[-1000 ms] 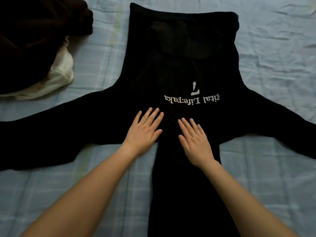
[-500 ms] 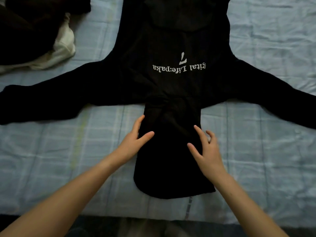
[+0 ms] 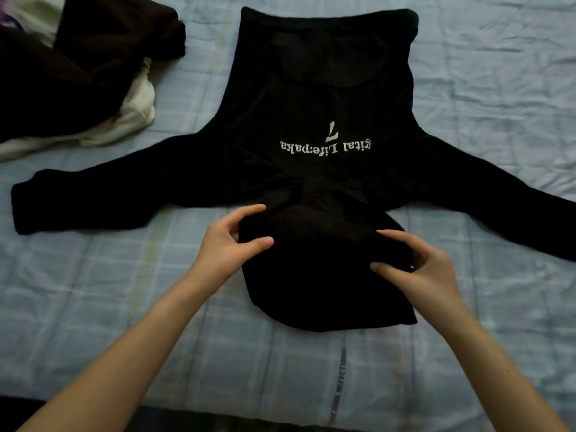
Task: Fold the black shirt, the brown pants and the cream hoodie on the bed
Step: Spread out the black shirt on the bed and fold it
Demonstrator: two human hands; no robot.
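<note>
Black shirt (image 3: 321,88): spread flat on the bed (image 3: 483,73), sleeves out. We hold its near flap, left grip (image 3: 223,247) and right grip (image 3: 427,275) each pinching an edge. Risk, as we judge it: an uneven pull skews the fold and bunches the cloth.

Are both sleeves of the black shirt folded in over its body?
No, both sleeves of the black shirt lie spread sideways on the bed.
</note>
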